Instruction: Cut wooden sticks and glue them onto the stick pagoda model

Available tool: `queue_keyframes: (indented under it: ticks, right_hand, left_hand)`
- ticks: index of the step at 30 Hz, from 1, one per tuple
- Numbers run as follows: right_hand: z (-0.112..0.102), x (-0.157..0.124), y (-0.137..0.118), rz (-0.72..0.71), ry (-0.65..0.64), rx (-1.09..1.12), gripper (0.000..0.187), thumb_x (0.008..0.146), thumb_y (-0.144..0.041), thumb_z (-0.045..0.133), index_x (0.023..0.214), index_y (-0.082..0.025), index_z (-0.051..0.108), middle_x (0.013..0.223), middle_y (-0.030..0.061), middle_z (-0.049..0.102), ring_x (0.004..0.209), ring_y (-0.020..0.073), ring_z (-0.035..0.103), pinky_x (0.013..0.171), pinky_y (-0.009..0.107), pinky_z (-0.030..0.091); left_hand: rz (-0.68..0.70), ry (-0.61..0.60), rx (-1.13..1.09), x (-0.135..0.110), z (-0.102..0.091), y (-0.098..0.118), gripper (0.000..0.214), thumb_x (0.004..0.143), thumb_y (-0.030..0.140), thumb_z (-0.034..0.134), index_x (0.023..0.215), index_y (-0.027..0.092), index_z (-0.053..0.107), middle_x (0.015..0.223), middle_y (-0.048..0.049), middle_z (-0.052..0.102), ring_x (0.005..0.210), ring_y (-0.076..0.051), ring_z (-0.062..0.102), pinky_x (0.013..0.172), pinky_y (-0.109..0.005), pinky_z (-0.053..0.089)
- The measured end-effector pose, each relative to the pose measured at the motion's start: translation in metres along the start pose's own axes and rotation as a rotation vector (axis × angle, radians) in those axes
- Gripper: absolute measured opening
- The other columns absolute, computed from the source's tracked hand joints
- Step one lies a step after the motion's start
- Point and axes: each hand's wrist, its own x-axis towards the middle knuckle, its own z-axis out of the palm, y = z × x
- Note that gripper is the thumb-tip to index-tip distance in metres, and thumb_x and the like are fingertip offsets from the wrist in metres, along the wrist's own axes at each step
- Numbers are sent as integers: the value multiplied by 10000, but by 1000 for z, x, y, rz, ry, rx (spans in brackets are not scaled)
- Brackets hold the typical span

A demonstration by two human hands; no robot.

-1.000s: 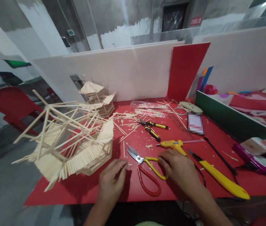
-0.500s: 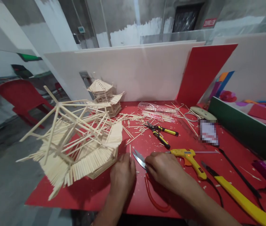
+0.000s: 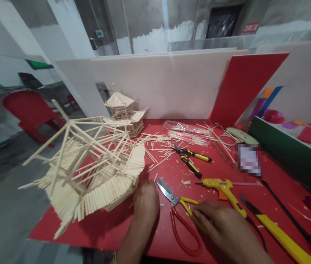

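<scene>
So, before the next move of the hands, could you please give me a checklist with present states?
1. Right hand at the yellow handle of the scissors: ok.
2. Blades parted: ok, slightly open.
3. Left hand well away from the blade tips: not ok, close beside them.
4. Stick gripped by the left hand: cannot tell, the grip is hidden.
5. Glue gun lying on the table: ok.
</scene>
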Motion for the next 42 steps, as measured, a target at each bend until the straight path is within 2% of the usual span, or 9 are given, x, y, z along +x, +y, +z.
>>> queue_keyframes:
  ticks: [4,8,12,18,23,27,31,38,42]
  right_hand:
    - [5,7,-21,-237,243,215,199,959,-269,496,1004,-262,690,879,34,722,762,166,686,673,261,510]
    - [16,25,-53,-272,354,459,163,930,-250,564,1026,-247,695,898,34,722,797,156,678,732,258,524]
    - [27,47,-77,33,156,837,386,881,-428,631,1192,-200,656,866,40,711,704,155,644,653,271,521]
    - [24,63,-99,151,-84,1233,407,736,-565,744,760,-162,692,587,-35,549,513,74,449,494,205,384]
    - [22,59,-127,145,-163,1232,455,663,-548,806,913,-179,721,695,-9,624,528,77,467,469,202,374]
    - [19,61,-155,69,-211,1241,432,718,-579,748,810,-159,709,569,-37,553,479,56,414,449,182,335]
    - [11,74,-179,-39,-271,1098,470,805,-594,647,643,-153,661,532,-17,582,458,59,434,451,183,338]
    - [0,109,-212,-191,-68,528,497,918,-493,470,534,-184,531,502,-32,528,500,83,446,501,208,288]
    - [2,112,-223,-182,-7,348,444,892,-448,520,532,-187,528,518,-25,489,530,98,365,532,248,195]
  left_hand:
    - [-10,116,-172,-23,-9,-12,243,903,112,436,852,161,668,800,-84,725,776,-202,703,723,-281,506]
    - [-109,348,-790,-56,-25,-23,194,897,327,538,906,193,678,740,-40,724,652,-182,688,603,-256,510]
    - [-299,87,-1326,-77,-38,-22,318,829,486,635,898,176,655,478,59,560,330,-82,460,378,-188,370]
    - [-318,-175,-1471,-94,-44,-31,506,788,650,610,729,148,645,384,48,501,271,-46,344,315,-163,210]
    - [-263,-160,-1496,-118,-56,-45,476,766,609,678,685,140,644,452,12,569,349,-45,429,373,-154,268]
    - [-340,-163,-1650,-133,-63,-54,448,755,592,701,717,147,666,419,26,559,287,-24,361,330,-145,197]
    - [-392,-23,-1788,-140,-71,-62,451,745,589,714,694,142,680,433,11,582,290,-25,401,331,-134,226]
    - [-470,-17,-1732,-142,-65,-76,448,680,571,775,698,128,710,499,-9,598,355,-41,441,337,-136,217]
    - [-554,273,-1644,-136,-52,-87,416,608,487,854,838,163,734,607,13,631,411,-27,425,362,-129,250]
